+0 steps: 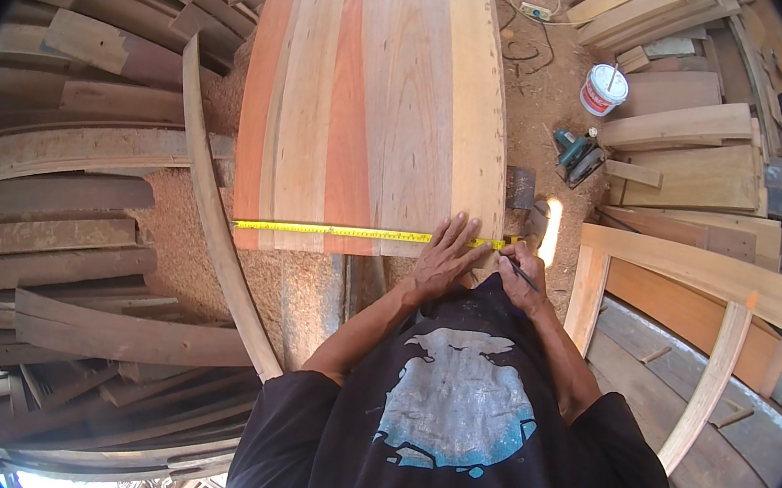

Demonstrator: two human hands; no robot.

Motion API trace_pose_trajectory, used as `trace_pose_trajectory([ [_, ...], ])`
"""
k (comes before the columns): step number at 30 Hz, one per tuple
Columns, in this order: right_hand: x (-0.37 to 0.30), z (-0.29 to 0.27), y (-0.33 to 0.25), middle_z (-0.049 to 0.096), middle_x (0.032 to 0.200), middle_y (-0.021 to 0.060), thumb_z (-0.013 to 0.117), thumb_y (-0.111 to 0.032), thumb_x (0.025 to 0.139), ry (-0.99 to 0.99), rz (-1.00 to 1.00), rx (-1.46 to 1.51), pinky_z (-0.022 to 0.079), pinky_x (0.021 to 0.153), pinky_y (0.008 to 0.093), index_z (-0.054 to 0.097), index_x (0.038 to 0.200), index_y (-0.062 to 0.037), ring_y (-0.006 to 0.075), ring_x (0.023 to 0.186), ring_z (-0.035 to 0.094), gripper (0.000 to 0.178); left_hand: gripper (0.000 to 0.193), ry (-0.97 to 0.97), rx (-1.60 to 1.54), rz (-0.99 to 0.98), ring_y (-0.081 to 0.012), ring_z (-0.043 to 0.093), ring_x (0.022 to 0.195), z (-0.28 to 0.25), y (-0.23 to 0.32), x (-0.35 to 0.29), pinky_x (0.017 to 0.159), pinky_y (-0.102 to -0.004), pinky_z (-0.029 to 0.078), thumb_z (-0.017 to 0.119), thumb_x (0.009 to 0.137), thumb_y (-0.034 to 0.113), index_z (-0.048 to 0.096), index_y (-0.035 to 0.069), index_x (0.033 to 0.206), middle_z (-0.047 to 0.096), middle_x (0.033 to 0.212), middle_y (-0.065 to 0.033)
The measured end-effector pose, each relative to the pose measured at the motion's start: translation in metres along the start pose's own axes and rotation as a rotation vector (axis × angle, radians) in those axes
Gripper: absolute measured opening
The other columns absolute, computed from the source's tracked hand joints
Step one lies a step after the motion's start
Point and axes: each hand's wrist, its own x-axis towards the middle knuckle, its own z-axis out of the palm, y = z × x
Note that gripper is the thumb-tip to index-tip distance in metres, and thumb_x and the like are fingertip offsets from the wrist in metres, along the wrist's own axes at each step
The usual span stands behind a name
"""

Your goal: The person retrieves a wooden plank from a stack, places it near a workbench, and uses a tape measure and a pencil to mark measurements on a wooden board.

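A wide panel of joined wood strips (pixel 417 102), pale and reddish, lies in front of me. A yellow tape measure (pixel 316 229) is stretched across it near its close end, from the left edge to the right. My left hand (pixel 447 257) rests flat on the panel, fingers spread and partly over the tape. At the panel's right corner, my right hand (pixel 526 274) is closed around a thin dark pencil (pixel 520 272), its tip beside the tape. The right fingers partly hide that end of the tape.
A teal circular saw (pixel 578 155) and a white bucket (pixel 604 89) stand on the sawdust-covered floor to the right. A wooden frame (pixel 697 269) leans close on my right. Stacked boards (pixel 103 144) fill the left, with a long curved strip (pixel 222 205) beside the panel.
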Motion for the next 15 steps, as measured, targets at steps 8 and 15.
trace_pose_trajectory([
  [8,0.0049,0.0001,-0.0023,0.061,0.067,0.0115,0.061,-0.012,0.086,0.008,0.007,-0.1,0.048,0.056,0.0327,0.061,0.089,0.0008,0.016,0.059,0.059,0.013,0.072,-0.011,-0.026,-0.01,-0.0385,0.019,0.148,-0.0004,0.0015,0.0005,0.12,-0.0502,0.014,0.071,0.075,0.023,0.048,0.024,0.143,0.03,0.156,-0.0166],
  [15,0.0086,-0.002,0.0002,0.058,0.063,0.0107,0.061,-0.014,0.085,-0.029,0.03,-0.073,0.046,0.054,0.0327,0.061,0.087,0.0002,0.0153,0.056,0.056,0.014,0.057,0.001,-0.01,-0.012,-0.0407,0.024,0.146,0.0028,-0.0003,-0.0002,0.119,-0.0516,0.017,0.06,0.084,0.021,0.051,0.024,0.141,0.033,0.154,-0.0189],
])
